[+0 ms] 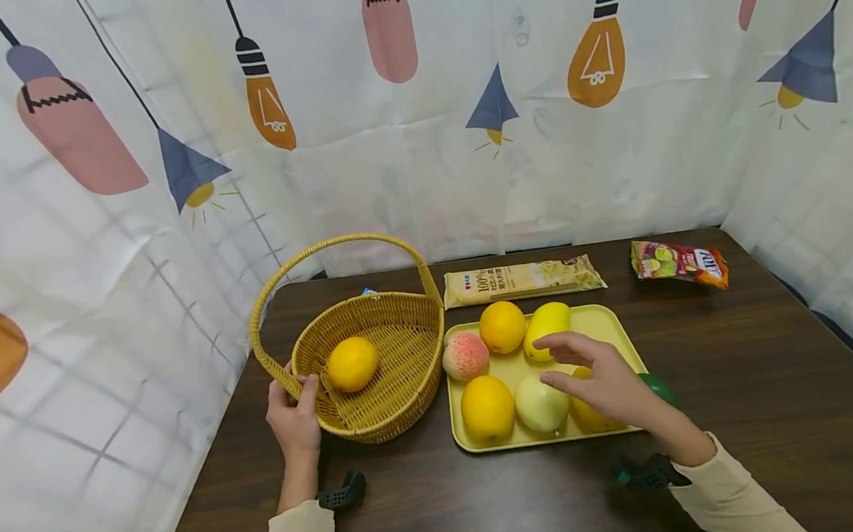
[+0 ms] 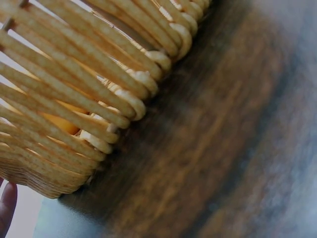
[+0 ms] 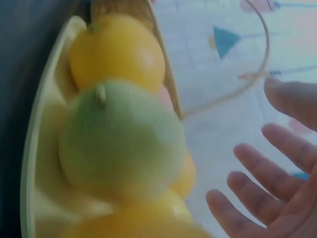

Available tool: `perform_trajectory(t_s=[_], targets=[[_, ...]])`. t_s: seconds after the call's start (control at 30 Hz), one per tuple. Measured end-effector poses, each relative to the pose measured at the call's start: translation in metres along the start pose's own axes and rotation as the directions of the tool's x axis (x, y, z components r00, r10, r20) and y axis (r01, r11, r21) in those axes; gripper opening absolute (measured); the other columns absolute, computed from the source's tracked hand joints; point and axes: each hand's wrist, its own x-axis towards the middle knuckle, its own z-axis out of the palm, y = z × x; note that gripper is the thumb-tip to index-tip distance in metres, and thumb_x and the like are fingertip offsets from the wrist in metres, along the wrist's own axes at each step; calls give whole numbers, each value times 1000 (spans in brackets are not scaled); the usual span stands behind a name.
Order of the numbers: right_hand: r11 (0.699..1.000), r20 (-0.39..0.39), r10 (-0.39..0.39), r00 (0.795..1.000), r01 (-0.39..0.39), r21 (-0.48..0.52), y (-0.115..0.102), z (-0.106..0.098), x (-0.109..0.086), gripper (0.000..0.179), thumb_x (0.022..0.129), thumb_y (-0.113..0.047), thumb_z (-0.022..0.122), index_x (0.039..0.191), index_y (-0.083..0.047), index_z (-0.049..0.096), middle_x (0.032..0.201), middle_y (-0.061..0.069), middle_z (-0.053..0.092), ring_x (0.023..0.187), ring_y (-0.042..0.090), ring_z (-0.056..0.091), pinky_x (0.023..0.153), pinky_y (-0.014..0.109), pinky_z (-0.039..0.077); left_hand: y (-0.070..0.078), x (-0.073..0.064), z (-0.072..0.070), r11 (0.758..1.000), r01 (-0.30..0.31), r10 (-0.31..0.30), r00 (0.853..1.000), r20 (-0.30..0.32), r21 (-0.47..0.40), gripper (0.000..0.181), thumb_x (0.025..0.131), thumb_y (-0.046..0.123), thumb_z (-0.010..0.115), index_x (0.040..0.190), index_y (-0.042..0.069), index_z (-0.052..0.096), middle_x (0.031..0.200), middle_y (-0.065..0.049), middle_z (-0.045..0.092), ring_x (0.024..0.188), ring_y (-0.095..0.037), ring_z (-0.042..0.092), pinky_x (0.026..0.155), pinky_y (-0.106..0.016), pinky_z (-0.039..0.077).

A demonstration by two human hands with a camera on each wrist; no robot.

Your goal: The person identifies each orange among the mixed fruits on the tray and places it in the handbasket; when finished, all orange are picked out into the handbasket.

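Note:
A woven wicker basket (image 1: 414,388) with a tall hoop handle stands at the left of the table, an orange (image 1: 352,364) inside it. My left hand (image 1: 294,427) grips the basket's left rim near the handle's foot, thumb on top. Over the right part of a yellow tray (image 1: 613,328), my right hand (image 1: 604,381) hovers with spread, slightly bent fingers and holds nothing. Below it in the tray lie a pale green round fruit (image 1: 540,403) and a partly covered orange fruit (image 1: 590,408). The right wrist view shows the green fruit (image 3: 121,144) beside the fingers (image 3: 262,198), apart from them.
Also in the tray are a peach (image 1: 466,356), two oranges (image 1: 502,327) and a yellow oblong fruit (image 1: 549,328). A green object (image 1: 658,390) shows behind the right wrist. Behind the tray lie a long beige packet (image 1: 524,281) and a colourful snack bag (image 1: 679,264). Printed curtains surround the table.

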Motion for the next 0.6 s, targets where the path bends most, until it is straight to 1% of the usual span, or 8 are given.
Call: perform_trajectory(t_s=[0.07,0.13,0.2,0.27,0.37,0.43,0.5,0.6], targets=[[1000,1,1,1000,-1,-15,7,-8,-4,39,91,-21,71,127,-10,61,127,7,63,115,35,60,95,47,48,0,0,-1,1000,5,-5,1000,5,-4,26,92,14,68,107,-7,62,121,-13,59,79,-6,55,62,-13,44],[1000,-2,0,1000,0,-29,14,-16,-8,39,91,-20,70,127,-10,61,127,6,63,115,35,60,95,46,48,0,-1,-1,1000,11,-11,1000,7,-5,25,92,13,68,104,-8,62,128,-14,59,82,-5,56,62,-12,44],[999,-10,3,1000,-4,-47,20,-22,-13,38,91,-19,70,128,-10,62,126,6,63,114,28,61,95,41,49,3,-2,-1,1000,13,-13,1000,11,3,23,92,13,68,102,-7,61,130,-15,58,83,-4,56,63,-12,44],[998,-15,10,1000,-11,-56,25,-27,-16,38,92,-18,70,128,-11,62,126,6,63,113,20,61,95,33,50,8,-2,-2,1000,10,-10,1000,18,1,25,92,13,67,101,-9,61,130,-19,57,84,-4,56,64,-12,44],[998,-12,22,1000,-23,-63,32,-32,-19,37,93,-19,68,129,-12,61,126,5,63,114,14,60,94,23,47,22,-5,-2,1000,4,-4,1000,30,-7,27,92,13,67,101,-12,60,128,-23,56,83,-4,55,64,-12,44],[998,-7,28,1000,-28,-62,36,-35,-21,35,94,-18,66,129,-13,61,127,4,63,115,16,60,94,20,46,32,-8,-2,1000,4,-4,999,36,-11,28,93,13,66,100,-13,59,128,-25,55,83,-3,55,64,-13,44],[998,-1,32,999,-32,-59,40,-36,-22,35,95,-17,66,129,-14,61,127,3,63,115,21,60,94,20,46,36,-9,-2,1000,8,-7,999,40,-10,27,93,12,65,100,-13,58,130,-26,54,84,-3,56,64,-12,44],[997,15,46,999,-45,-59,44,-38,-24,36,95,-18,66,130,-15,60,127,4,63,116,25,59,95,19,45,29,-7,-2,1000,29,-29,999,33,-12,29,93,14,66,102,-13,58,131,-22,55,82,-3,56,64,-12,44]])
